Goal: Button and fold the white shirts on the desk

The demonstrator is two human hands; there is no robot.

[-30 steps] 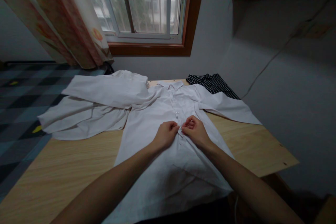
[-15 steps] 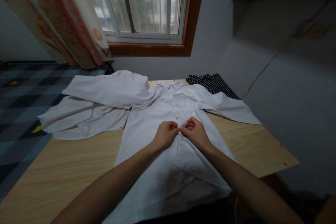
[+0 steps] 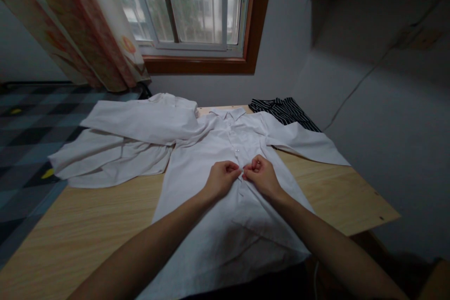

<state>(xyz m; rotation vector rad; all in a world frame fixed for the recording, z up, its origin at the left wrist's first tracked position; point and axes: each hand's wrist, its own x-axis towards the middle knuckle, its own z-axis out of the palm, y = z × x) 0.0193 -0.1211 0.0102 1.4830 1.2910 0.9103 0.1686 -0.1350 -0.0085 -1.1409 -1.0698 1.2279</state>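
Note:
A white button-up shirt [image 3: 204,164] lies face up, collar away from me, its sleeves spread to both sides. At the middle of its front placket, my left hand [image 3: 223,178] pinches the fabric between thumb and fingers. Close beside it on the right, my right hand [image 3: 260,176] is also closed in a pinch on the placket. The fingertips of both hands nearly meet. Whatever button sits between them is too small to make out. Further up the placket, a small button [image 3: 237,150] shows.
The shirt rests on a wooden table [image 3: 101,225]. A second pile of white clothing [image 3: 112,159] lies at the left, partly under the shirt's sleeve. Black-and-white striped fabric [image 3: 285,111] lies at the back right. A checkered bed [image 3: 21,150] adjoins the left side; a window [image 3: 197,4] is behind.
My fingertips have drawn slightly apart at the placket, the right hand shifting a little. The shirt lies as before.

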